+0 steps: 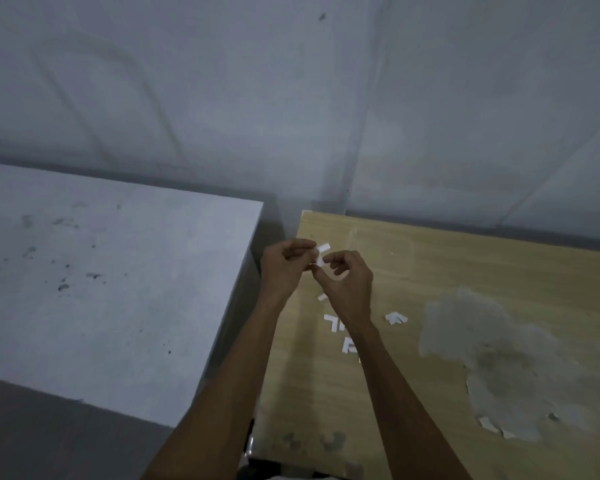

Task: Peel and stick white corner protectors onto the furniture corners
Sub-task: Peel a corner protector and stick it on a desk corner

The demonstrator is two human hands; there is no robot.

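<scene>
A small white corner protector (321, 253) is held between both hands above the left part of the wooden table (465, 268). My left hand (284, 268) pinches its left side with curled fingers. My right hand (349, 284) pinches its lower edge with thumb and forefinger. Several more white L-shaped protectors (333, 322) and bits of white strip (396, 318) lie on the wood below my right wrist. A white protector (305, 213) sits on the table's far left corner.
A grey-white cabinet top (111, 282) stands to the left, separated from the wooden table by a narrow gap. The wood veneer is worn away in a large grey patch (499, 358) at right. Pale walls rise behind both.
</scene>
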